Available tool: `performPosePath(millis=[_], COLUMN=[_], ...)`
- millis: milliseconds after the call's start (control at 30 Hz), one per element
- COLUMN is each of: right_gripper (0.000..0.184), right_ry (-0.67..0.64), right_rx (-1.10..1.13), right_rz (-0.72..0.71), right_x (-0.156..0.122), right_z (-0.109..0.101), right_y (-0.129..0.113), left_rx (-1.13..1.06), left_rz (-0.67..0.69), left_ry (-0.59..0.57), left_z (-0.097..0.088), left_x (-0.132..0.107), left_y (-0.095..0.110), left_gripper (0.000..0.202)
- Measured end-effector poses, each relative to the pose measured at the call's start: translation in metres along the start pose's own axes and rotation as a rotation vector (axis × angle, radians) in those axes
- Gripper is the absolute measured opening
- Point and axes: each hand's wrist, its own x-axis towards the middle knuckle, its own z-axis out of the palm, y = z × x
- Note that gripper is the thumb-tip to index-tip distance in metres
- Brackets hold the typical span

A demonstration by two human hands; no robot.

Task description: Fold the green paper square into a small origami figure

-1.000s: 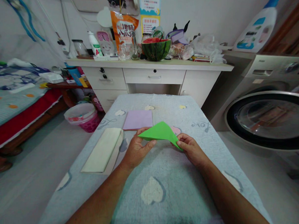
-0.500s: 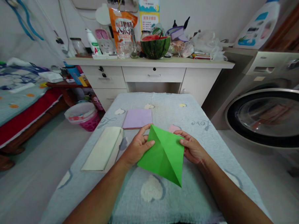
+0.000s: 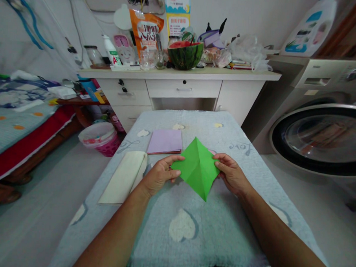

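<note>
A square sheet of green paper [image 3: 195, 169] is held up over the cloth-covered table, turned so its corners point up, down and to the sides. A crease runs down it from the top corner to the bottom one. My left hand [image 3: 161, 174] pinches its left corner between thumb and fingers. At the right corner, my right hand [image 3: 229, 171] grips the sheet the same way. Behind the left hand lies a stack of square paper [image 3: 166, 141], lilac on top with a red edge below. A folded cream-coloured packet [image 3: 124, 178] rests left of my left hand.
The table wears a pale blue cloth [image 3: 181, 228] with heart patterns. Beyond stands a white desk [image 3: 183, 74] bearing a cut watermelon [image 3: 185, 55], an orange snack bag [image 3: 146, 29] and bottles. A washing machine [image 3: 320, 116] with its door open is at right, a pink bin [image 3: 103, 140] at left.
The green paper has turned so its crease runs nearly upright, and it has risen slightly. My left hand has shifted from the upper left edge to the left corner.
</note>
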Motion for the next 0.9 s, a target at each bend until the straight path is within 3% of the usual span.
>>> performPosePath(millis=[200,333,467,667,900], right_gripper=[0.029,0.034,0.037,0.037,0.033], right_ry=[-0.020,0.093,-0.111,-0.262,-0.357], right_rx=[-0.459,-0.968,-1.065,-1.126,-1.301], right_rz=[-0.117,-0.432,-0.647,-0.675,-0.555], right_x=[0.002,-0.002,-0.009,-0.012,-0.011], right_z=[-0.006,-0.004,0.007,0.022,0.026], right_y=[0.005,0.007,0.009,0.012,0.019], left_rx=[0.036,0.133,0.232,0.323,0.391], left_rz=[0.011,0.000,0.016,0.054,0.058], left_ry=[0.094,0.126,0.161,0.208,0.196], left_z=[-0.004,-0.002,-0.002,-0.004,-0.005], left_x=[0.006,0.008,0.010,0.010,0.009], left_y=[-0.006,-0.010,-0.015,-0.015,-0.015], left_gripper=[0.046,0.044,0.041,0.038,0.042])
